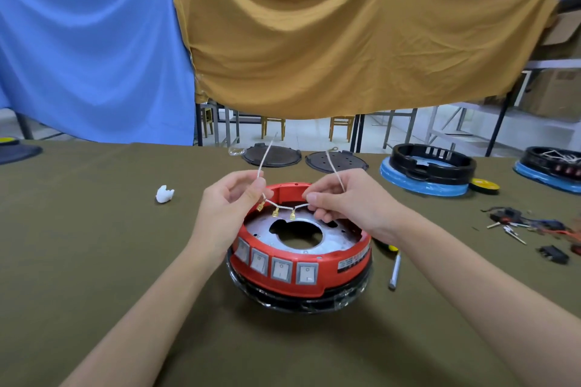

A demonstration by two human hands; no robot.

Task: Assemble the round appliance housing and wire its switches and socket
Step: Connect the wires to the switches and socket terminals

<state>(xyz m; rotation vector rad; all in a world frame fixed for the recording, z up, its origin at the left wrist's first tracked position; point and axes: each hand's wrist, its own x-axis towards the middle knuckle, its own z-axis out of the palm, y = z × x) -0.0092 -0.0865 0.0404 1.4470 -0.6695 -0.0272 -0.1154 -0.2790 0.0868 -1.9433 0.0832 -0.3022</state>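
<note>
A round red housing (345,256) sits on a black base in the middle of the olive table, with several grey rocker switches (279,267) along its front and a metal plate with a central hole inside. Above it my left hand (232,201) and my right hand (342,198) pinch a white wire harness (284,207) stretched between them. Three brass spade terminals hang from the harness over the housing's opening. Both loose wire ends rise past my fingers toward the far side.
A screwdriver (393,267) lies right of the housing. Farther right are loose wires and switches (534,226). At the back stand two black round plates (272,156), two black housings on blue bases (430,171) and a yellow disc. A white scrap (164,194) lies left.
</note>
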